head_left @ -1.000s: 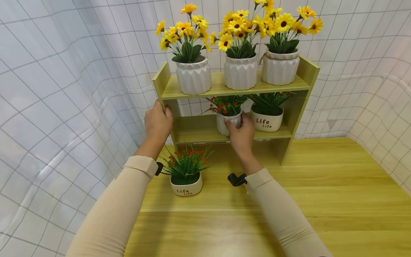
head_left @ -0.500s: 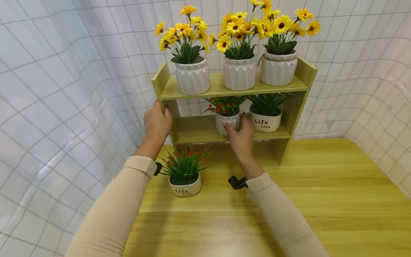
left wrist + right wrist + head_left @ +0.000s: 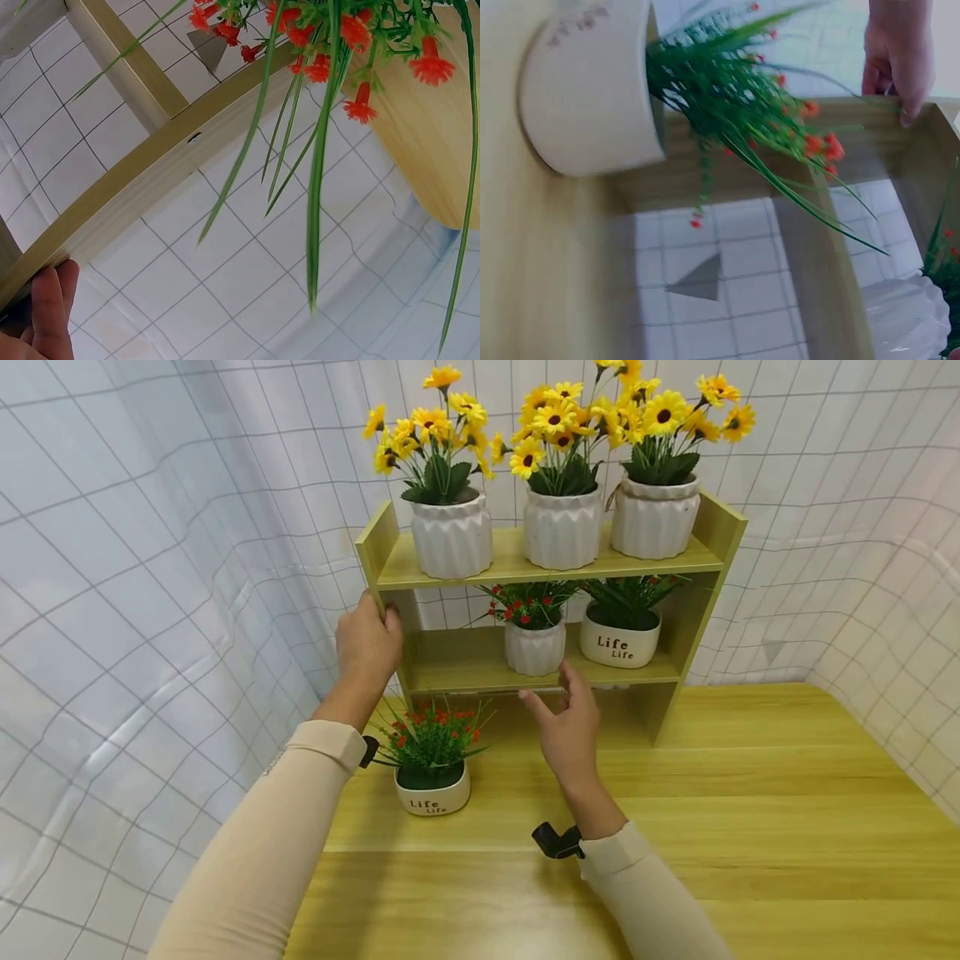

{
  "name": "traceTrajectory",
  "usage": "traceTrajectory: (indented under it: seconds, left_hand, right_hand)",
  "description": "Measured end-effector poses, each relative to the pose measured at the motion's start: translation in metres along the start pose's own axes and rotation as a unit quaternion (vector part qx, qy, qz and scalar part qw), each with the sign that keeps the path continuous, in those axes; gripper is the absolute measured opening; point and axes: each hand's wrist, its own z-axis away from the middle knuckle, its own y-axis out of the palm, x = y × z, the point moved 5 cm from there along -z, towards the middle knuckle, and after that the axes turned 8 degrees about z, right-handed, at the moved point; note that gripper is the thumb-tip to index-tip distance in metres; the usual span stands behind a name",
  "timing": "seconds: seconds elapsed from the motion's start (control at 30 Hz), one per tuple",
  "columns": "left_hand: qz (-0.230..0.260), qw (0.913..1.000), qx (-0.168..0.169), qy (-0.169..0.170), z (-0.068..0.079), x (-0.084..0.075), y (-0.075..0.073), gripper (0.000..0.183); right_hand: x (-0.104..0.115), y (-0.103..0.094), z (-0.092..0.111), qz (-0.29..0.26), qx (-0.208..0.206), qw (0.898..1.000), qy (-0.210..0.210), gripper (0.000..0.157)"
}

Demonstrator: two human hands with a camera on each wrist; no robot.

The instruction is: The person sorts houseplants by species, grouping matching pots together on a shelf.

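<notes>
My left hand (image 3: 369,642) grips the left side panel of the wooden shelf rack (image 3: 551,572); in the left wrist view its fingers (image 3: 51,307) curl at the panel's edge. Just in front of the middle shelf, my right hand (image 3: 572,731) holds nothing, thumb and fingers spread apart. Behind its fingertips stands a ribbed white flowerpot (image 3: 536,647) with small red flowers. To that pot's right is a cream "Life" planter (image 3: 621,642) with green leaves. A second "Life" planter (image 3: 433,795) with red flowers stands on the table before the rack's left side.
Along the top shelf stand three white pots of yellow flowers: a left pot (image 3: 452,537), a middle pot (image 3: 562,531) and a right pot (image 3: 656,518). The wooden table (image 3: 787,827) extends to the right. A white gridded curtain (image 3: 135,568) surrounds the sides and back.
My right hand has let go of the ribbed white flowerpot and drawn back toward me. The pot stays on the middle shelf. My left hand keeps its grip on the rack.
</notes>
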Motion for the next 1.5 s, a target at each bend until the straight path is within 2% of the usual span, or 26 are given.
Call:
traceTrajectory:
  seconds: [0.2, 0.47, 0.67, 1.0, 1.13, 1.27, 1.5]
  left_hand:
    - [-0.001, 1.0, 0.003, 0.0, 0.0, -0.001, 0.0, 0.026]
    - [-0.001, 1.0, 0.005, -0.002, 0.0, 0.0, 0.001, 0.027]
    - [0.002, 1.0, 0.006, -0.004, 0.0, 0.0, 0.001, 0.026]
    - [0.002, 0.9999, 0.01, -0.007, 0.0, -0.002, 0.0, 0.026]
    - [0.001, 0.9999, 0.01, -0.009, 0.001, 0.0, 0.0, 0.026]
    - [0.001, 0.9999, 0.009, -0.009, 0.0, 0.001, 0.0, 0.026]
    - [0.001, 0.9999, 0.009, -0.007, 0.0, 0.0, 0.001, 0.026]
  right_hand:
    - [-0.013, 0.008, 0.021, 0.016, 0.04, 0.999, 0.008, 0.085]
    - [-0.034, 0.017, 0.045, 0.014, 0.084, 0.995, 0.042, 0.081]
    - [-0.044, 0.029, 0.06, 0.006, 0.131, 0.988, 0.078, 0.08]
    - [-0.046, 0.064, 0.082, 0.002, 0.203, 0.974, 0.102, 0.076]
    - [-0.047, 0.08, 0.092, -0.008, 0.218, 0.969, 0.117, 0.076]
    - [-0.049, 0.093, 0.102, -0.007, 0.228, 0.967, 0.112, 0.075]
    - [-0.049, 0.104, 0.109, -0.004, 0.229, 0.967, 0.112, 0.073]
